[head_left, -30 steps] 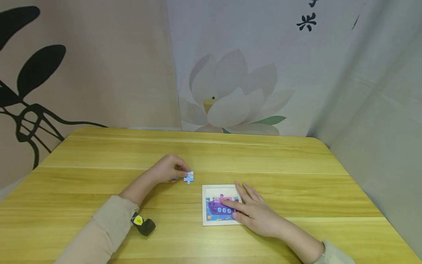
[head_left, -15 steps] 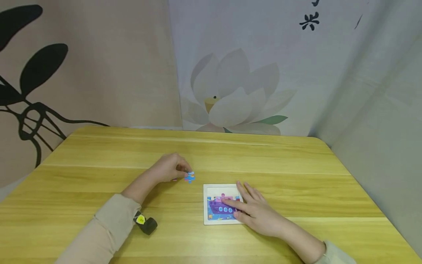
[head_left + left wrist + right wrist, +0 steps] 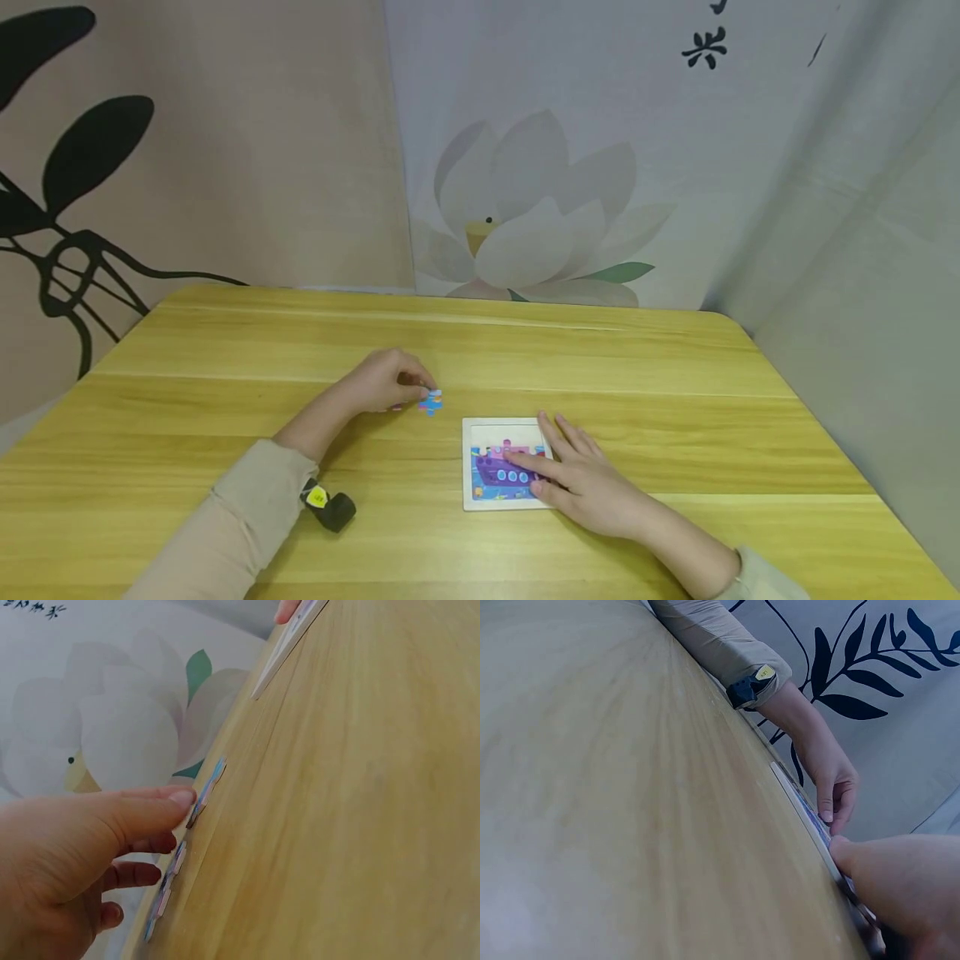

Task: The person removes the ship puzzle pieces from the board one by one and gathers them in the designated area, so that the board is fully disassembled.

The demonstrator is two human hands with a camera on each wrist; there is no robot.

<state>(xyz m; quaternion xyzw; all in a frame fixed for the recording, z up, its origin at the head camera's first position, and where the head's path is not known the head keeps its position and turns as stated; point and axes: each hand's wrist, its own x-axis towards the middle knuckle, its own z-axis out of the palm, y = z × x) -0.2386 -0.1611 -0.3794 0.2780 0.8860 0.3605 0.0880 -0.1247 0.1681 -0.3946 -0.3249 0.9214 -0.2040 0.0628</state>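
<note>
At the table's middle, my left hand (image 3: 386,382) pinches a blue jigsaw puzzle piece (image 3: 431,404) with thumb and index finger. In the left wrist view the thumb of the left hand (image 3: 82,855) touches the near end of that puzzle piece (image 3: 207,791), which is low over the table; the index fingertip is hidden. More jigsaw pieces (image 3: 165,889) lie under the other fingers. My right hand (image 3: 588,487) rests with spread fingers on the right side of a white-framed puzzle tray (image 3: 468,467). A purple ship picture (image 3: 495,473) fills its lower part; the upper part shows bare board.
The wooden table (image 3: 675,392) extends around both hands. A black wrist device (image 3: 333,510) with a yellow label sits at the left cuff. Behind the table hangs a curtain (image 3: 540,200) printed with a lotus and dark leaves.
The puzzle piece at my left fingertips has turned slightly and shows a different outline. My left hand has shifted very little; the right hand keeps its place on the tray.
</note>
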